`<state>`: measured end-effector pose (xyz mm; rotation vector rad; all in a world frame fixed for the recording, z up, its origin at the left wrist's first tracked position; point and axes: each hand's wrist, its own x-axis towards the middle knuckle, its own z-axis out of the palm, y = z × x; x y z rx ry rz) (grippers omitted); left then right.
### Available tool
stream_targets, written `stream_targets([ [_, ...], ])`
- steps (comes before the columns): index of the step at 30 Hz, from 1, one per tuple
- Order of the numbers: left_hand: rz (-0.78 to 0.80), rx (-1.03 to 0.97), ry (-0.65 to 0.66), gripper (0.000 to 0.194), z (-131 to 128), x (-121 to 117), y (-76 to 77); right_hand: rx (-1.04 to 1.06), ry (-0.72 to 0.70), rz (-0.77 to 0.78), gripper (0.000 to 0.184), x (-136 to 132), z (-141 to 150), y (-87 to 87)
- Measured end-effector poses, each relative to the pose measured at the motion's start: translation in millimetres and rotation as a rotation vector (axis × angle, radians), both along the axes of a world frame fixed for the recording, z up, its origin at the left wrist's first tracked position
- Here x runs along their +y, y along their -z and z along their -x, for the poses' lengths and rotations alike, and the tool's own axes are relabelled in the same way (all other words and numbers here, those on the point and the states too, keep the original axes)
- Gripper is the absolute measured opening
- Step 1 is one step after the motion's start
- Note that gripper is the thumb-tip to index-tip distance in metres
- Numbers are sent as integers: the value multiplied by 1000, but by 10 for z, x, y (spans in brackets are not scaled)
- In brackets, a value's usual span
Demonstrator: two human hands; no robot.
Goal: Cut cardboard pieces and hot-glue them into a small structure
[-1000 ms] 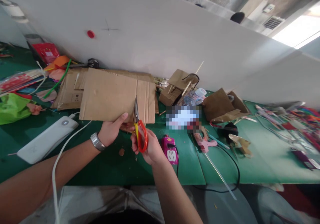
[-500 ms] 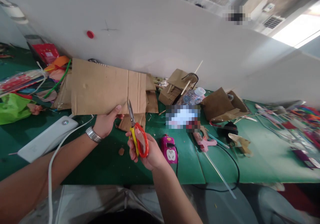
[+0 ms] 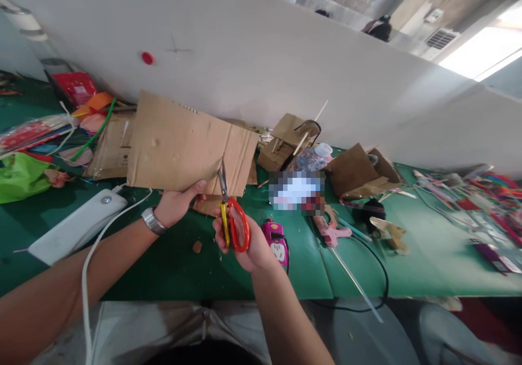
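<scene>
Left grip pinches the cardboard by its lower edge; right grip is curled round the scissors

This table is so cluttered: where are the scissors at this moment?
In the head view, the scissors are a little left of centre, held in the person's right hand, their blades at the lower edge of the cardboard sheet.

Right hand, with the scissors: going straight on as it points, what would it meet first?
Likely the cardboard sheet, which the scissors in the right hand overlap in view; depth is unclear.
</scene>
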<state>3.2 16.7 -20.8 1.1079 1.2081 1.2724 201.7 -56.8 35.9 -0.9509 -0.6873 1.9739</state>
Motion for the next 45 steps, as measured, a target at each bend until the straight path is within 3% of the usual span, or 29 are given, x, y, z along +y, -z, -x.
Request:
stream_targets([
  [3, -59, 219, 102, 49, 14, -16, -77, 4, -3, -7, 48, 14, -17, -9],
  [6, -112, 287, 131, 55, 13, -14, -97, -25, -10, -22, 50, 14, -22, -5],
  [13, -140, 152, 85, 40, -15, -15, -17, -58, 25, -27, 56, -58, 9, -73],
  [19, -170, 304, 106, 50, 25, -12, -81, -100, 43, -31, 55, -85, 0, -139],
  [22, -179, 288, 107, 47, 33, -18, -96, -125, 30, -50, 55, -96, 5, -132],
  [25, -135, 152, 79, 40, -3, -13, -83, -141, 20, -77, 56, -101, 22, -86],
  [28, -31, -152, 12, 30, -62, 24, -77, -160, 26, -95, 55, -99, 47, -27],
  [33, 82, -560, -63, 38, -92, 109, -111, -248, 59, -182, 47, -104, 96, 82],
  [40, 173, -707, 42, 39, -53, 46, -188, -630, 85, -420, 24, -153, 32, 277],
  [45, 282, -677, 250, 74, -23, 20, -224, -979, 121, -534, 11, -103, -146, 233],
])
